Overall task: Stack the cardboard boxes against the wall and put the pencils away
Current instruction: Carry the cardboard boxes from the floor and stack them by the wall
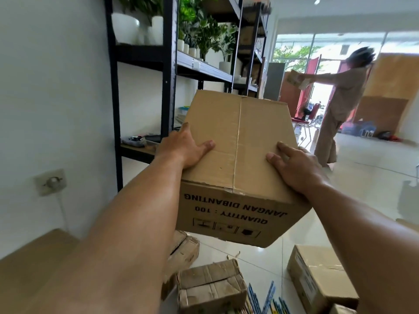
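both hands hold a cardboard box (238, 159) up in the air in front of the person. it is tilted so that its taped top faces the camera, and its printed side, with the words upside down, faces back toward the person. the left hand (181, 148) grips the box's left edge: the thumb lies flat on the top and the fingers go down the side, out of sight. the right hand (297, 168) grips the right edge, with two fingers (288, 150) stretched across the top and the rest bent round the side. the box is clear of the white floor (362, 177) and touches nothing but the hands. below it on the floor lie more boxes: a small worn box (210, 284) with dented flaps, a battered box (183, 248) partly hidden behind the left forearm, and a labelled box (317, 279) off to the right. between the small worn box and the labelled box lies a loose bunch of pencils (267, 300), mostly blue, cut off by the bottom edge of the view. to the left is the white wall (56, 87) with a socket (51, 182) and a cord (63, 214) hanging from it. a black shelf rack (169, 64) stands along the wall, carrying potted plants (208, 35) in white pots. farther back, near a bright doorway (319, 96), another person (340, 98), blurred, holds something in outstretched arms.
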